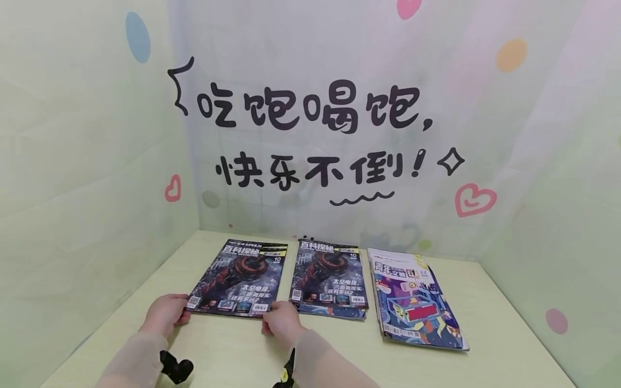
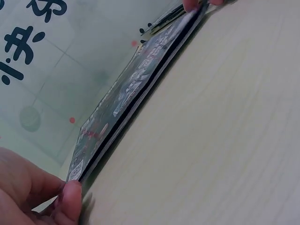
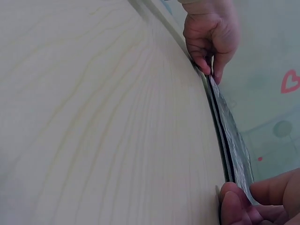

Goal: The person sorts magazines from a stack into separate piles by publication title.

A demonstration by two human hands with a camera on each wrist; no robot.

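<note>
L mag. (image 1: 237,277) is held at its two near corners, flat or nearly so, on the L part of the pale wood-grain table (image 1: 364,361). Near L corner is pinched by the L hand (image 1: 167,315), thumb and fingers closed on the edge; near R corner is pinched likewise by the R hand (image 1: 283,320). Both grips are confirmed in the wrist views. More than one layer is seen along the near edge there; no. of layers can't be told. Whether that edge is raised off the table can't be told either.

Cover of L mag.: dark, red-and-black machine pictured, white title at top, no. "10" at upper R, small pics + barcode along the bottom.

Mid mag. (image 1: 330,275), w/ same cover, is placed just beside it to the R, a narrow strip of table left btwn them. Under it a blue-patterned mag. (image 1: 339,312) is partly seen, stuck out at the near edge. Further R, mag. pile (image 1: 417,307) is set at a slant, topped by a purple/blue cartoon cover; edges of others are exposed beneath.

Pale sleeves (image 1: 325,358) are worn on both arms; a black device (image 1: 177,368) is seen nr. the L wrist. Table is backed by a pale wall (image 1: 310,48), printed w/ black Chinese lettering (image 1: 310,108), dots + pink hearts.
</note>
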